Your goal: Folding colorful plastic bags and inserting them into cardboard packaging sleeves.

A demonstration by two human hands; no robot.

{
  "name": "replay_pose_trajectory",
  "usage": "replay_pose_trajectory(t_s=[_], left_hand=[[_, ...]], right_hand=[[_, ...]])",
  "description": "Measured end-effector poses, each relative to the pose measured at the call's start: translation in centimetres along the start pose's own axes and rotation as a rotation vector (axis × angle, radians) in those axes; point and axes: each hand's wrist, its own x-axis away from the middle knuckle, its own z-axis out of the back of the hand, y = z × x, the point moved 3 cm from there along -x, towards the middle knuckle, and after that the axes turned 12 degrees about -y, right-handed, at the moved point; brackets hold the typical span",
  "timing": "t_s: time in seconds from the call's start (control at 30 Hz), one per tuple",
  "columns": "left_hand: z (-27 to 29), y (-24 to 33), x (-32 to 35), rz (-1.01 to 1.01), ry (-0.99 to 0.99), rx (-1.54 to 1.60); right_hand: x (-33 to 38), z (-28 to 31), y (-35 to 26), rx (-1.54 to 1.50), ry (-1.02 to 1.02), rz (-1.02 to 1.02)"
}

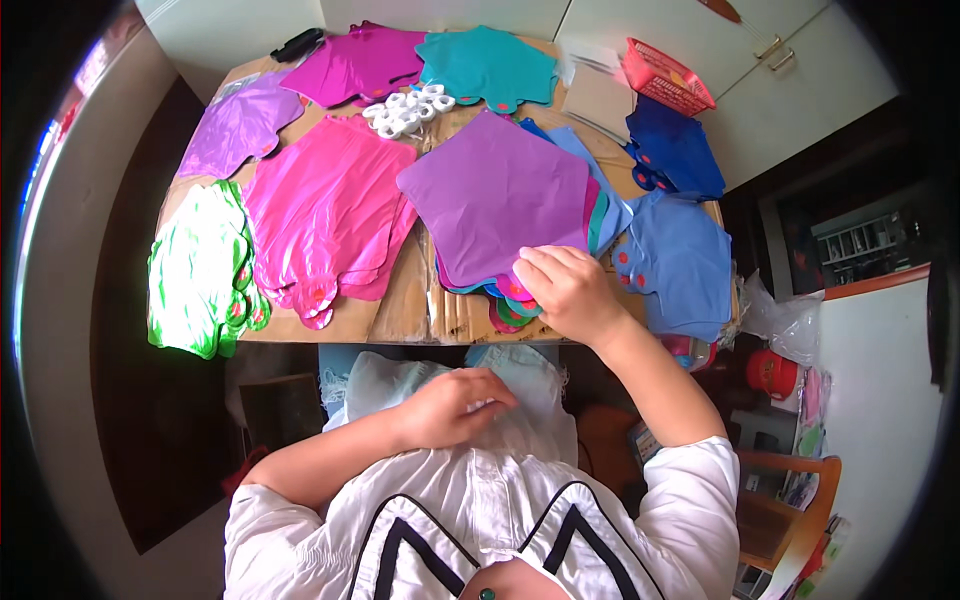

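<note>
A flat purple star-shaped foil balloon [500,190] lies on top of a fanned stack in the middle of the table. Pink, teal, green and blue edges show from under it. My right hand [575,290] is closed at its lower right edge, with the fingertips pinched on the purple foil. Just below the fingers, round tabs with red dots [518,290] stick out of the stack. My left hand [455,405] rests over my lap, off the table's front edge. Its fingers are curled in, and nothing shows in them.
Around the stack lie piles of flat foil balloons: pink [325,210], shiny green [200,270], lilac [240,125], magenta [360,65], teal [487,68], dark blue [675,150] and light blue [680,265]. White ribbon rolls [405,112] and a red basket [668,80] stand behind.
</note>
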Motion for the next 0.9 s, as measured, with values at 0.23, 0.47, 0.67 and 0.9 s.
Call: replay_pose_trajectory(t_s=[0.23, 0.47, 0.67, 0.9], left_hand=[[-2.3, -5.3, 2.7, 0.344, 0.263, 0.729], [-2.3, -6.5, 0.6, 0.301, 0.218, 0.87], [-2.0, -4.0, -0.6, 0.038, 0.086, 1.404], [-3.9, -2.7, -0.5, -0.21, 0.007, 1.704]], right_hand=[[0.2, 1.6, -1.1, -0.087, -0.215, -0.089], [0.2, 1.1, -0.6, -0.159, -0.231, -0.167], [1.2, 1.6, -1.2, -0.314, -0.039, -0.13], [3.8, 3.7, -7.2, -0.226, -0.331, 0.028]])
